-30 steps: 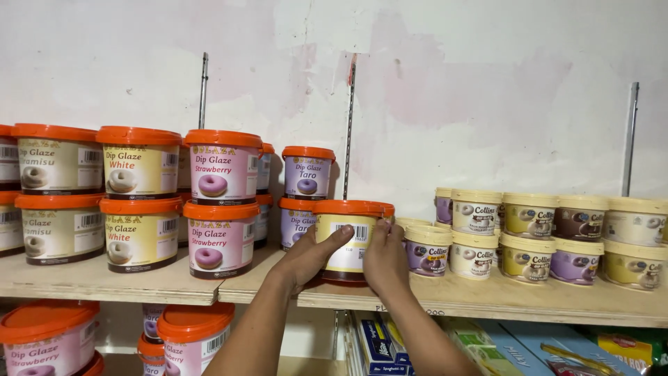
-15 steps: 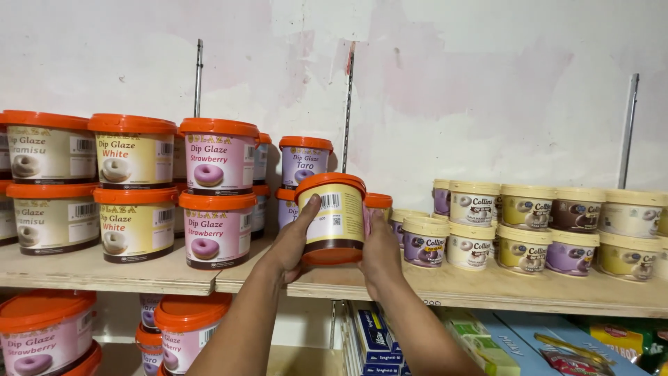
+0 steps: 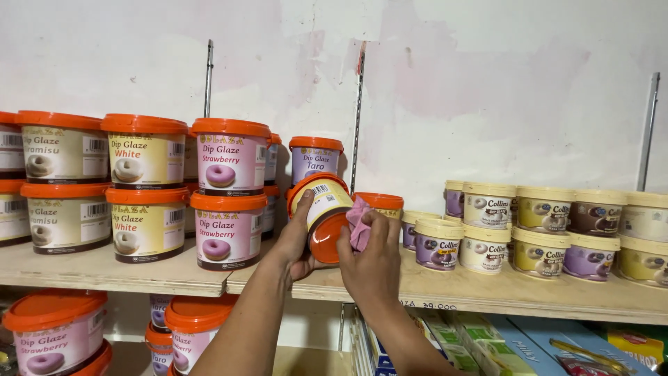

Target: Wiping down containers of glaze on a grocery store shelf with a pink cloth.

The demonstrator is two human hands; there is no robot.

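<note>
Wooden shelf, one tilted tub, left hand, right hand with one pink cloth

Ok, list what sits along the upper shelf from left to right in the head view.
Stacked orange-lidded tubs → tilted orange tub in the left hand → pink cloth in the right hand → small cream-lidded tubs, all on the wooden shelf.
</note>
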